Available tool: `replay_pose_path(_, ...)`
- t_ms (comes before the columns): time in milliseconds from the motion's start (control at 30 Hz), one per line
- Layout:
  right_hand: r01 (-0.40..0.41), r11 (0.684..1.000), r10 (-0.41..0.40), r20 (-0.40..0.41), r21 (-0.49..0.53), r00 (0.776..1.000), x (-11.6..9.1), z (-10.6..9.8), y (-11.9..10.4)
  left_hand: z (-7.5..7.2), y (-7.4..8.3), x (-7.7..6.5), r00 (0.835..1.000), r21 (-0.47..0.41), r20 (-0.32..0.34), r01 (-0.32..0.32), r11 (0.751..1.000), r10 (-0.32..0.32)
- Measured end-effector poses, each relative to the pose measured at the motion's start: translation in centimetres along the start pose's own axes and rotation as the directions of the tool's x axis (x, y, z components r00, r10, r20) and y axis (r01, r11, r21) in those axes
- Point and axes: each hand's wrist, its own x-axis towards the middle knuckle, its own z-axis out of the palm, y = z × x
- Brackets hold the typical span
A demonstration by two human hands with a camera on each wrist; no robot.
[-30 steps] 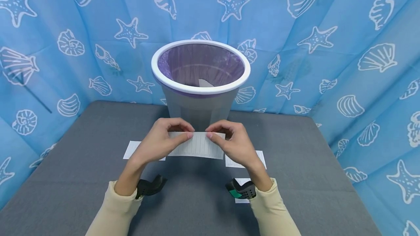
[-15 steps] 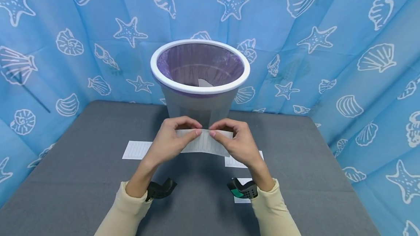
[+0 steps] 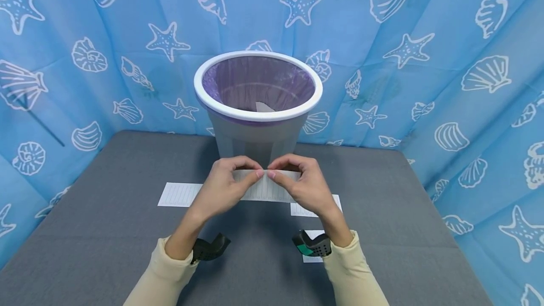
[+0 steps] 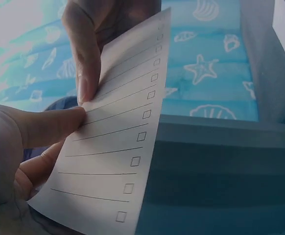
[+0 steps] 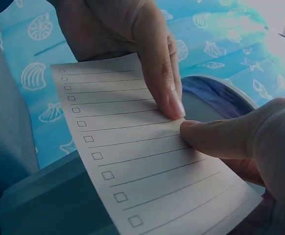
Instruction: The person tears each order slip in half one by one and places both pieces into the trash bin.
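Note:
A white sheet of checklist paper (image 3: 267,190), printed with ruled lines and small square boxes, is held up in front of the bin. My left hand (image 3: 226,185) pinches its upper edge between thumb and fingers. Right beside it, my right hand (image 3: 307,184) pinches the same edge, the two thumb tips nearly meeting at the middle. In the left wrist view the paper (image 4: 110,132) bends slightly and shows no tear. The right wrist view shows both thumbs on its lined face, with the other fingers partly hidden behind the sheet.
A grey bin (image 3: 255,138) with a white rim and purple liner stands behind the hands, with a white paper piece (image 3: 264,107) inside. Similar lined sheets lie on the grey table (image 3: 106,240): one at left (image 3: 178,194), two at right, partly covered by my right arm. A blue curtain hangs behind.
My left hand has slid right along the paper's upper edge, closer to my right hand. The sheet has shifted slightly right, uncovering more of the left sheet on the table.

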Motion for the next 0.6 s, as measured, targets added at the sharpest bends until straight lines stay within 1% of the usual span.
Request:
replay_pose_path(167,-0.001,1.0,0.001,0.01,-0.009,1.0,-0.03,0.1,-0.18,0.1,0.1,-0.02,1.0,0.001,0.014,0.017,1.0,-0.017)
replay_pose_path(300,0.006,1.0,-0.006,0.016,-0.027,1.0,-0.08,0.21,-0.13,0.16,-0.14,0.02,0.999,-0.007,0.02,0.03,1.0,-0.03)
replay_pose_path(467,0.034,0.997,-0.032,0.018,-0.067,0.999,-0.02,0.36,-0.02,0.11,-0.46,0.29,0.997,-0.069,0.029,0.067,0.995,-0.065)
replay_pose_path(600,0.041,0.996,-0.04,0.013,-0.081,0.999,0.05,0.47,-0.01,0.05,-0.57,0.61,0.993,-0.14,0.046,0.111,0.984,-0.105)
